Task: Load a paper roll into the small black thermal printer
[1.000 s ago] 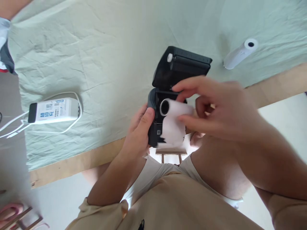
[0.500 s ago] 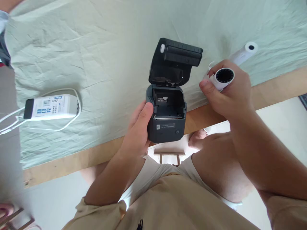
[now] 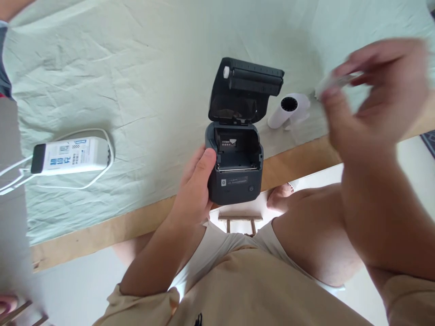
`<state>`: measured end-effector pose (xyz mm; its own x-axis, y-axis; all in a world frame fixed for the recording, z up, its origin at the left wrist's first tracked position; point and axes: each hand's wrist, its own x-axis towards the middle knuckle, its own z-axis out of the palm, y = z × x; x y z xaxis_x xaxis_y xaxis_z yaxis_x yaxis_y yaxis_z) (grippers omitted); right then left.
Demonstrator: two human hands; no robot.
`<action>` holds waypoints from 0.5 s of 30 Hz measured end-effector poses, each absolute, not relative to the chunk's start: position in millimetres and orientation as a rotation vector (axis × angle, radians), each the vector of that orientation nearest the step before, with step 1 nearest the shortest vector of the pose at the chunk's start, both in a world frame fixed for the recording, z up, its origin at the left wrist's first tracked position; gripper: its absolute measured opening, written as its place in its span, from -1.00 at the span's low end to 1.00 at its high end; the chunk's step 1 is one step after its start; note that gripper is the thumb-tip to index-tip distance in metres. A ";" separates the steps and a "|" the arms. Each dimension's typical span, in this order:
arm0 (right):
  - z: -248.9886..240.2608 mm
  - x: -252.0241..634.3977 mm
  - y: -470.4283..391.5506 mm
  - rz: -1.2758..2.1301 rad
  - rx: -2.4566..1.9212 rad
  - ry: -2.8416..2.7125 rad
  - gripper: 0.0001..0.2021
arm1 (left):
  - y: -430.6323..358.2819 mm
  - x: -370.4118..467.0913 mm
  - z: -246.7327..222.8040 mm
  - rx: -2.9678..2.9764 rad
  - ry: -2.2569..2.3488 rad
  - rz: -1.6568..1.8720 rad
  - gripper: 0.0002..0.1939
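My left hand (image 3: 197, 183) grips the side of a dark grey portable label printer (image 3: 236, 183), its thumb on the body. The printer's lid (image 3: 246, 90) stands raised, baring a bay with no roll inside. To the right, my right hand (image 3: 380, 86) is smeared by motion above the cloth. Thumb and fingers pinch a blurred white thing (image 3: 335, 83), which looks like a paper roll. Between the printer and that hand, a white roll (image 3: 280, 115) with a wide dark ribbed core stands tilted on the cloth, a loose strip at its side.
A white boxy charger (image 3: 76, 155) with a looped white cable (image 3: 97, 179) lies on the left. Pale green cloth (image 3: 152, 90) covers the table, whose wooden edge (image 3: 112, 228) runs along my side. Part of another person's arm (image 3: 15, 7) shows at top left.
My right hand has let go of the roll with the ribbed core and moved right and up to another white thing. My left hand and the printer have hardly moved.
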<state>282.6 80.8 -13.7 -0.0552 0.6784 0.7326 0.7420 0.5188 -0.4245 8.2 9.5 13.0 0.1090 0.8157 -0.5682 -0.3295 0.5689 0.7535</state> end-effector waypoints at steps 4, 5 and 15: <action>-12.9 312.4 101.3 -0.164 -1.565 -1.656 -0.50 | 9.6 8.4 13.2 0.507 1.183 0.891 -0.30; -14.8 315.1 106.7 -0.071 -1.734 -1.627 -0.44 | 9.7 8.6 13.4 0.508 1.184 0.892 -0.31; -17.0 298.5 91.4 0.411 -1.814 -1.701 -0.30 | 9.2 8.8 15.2 0.523 1.170 0.878 -0.36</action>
<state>298.5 91.4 -17.0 0.1260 0.9755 0.1804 0.7858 0.0129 -0.6183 8.8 9.2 15.2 0.1290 0.8142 -0.5660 -0.3159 0.5748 0.7548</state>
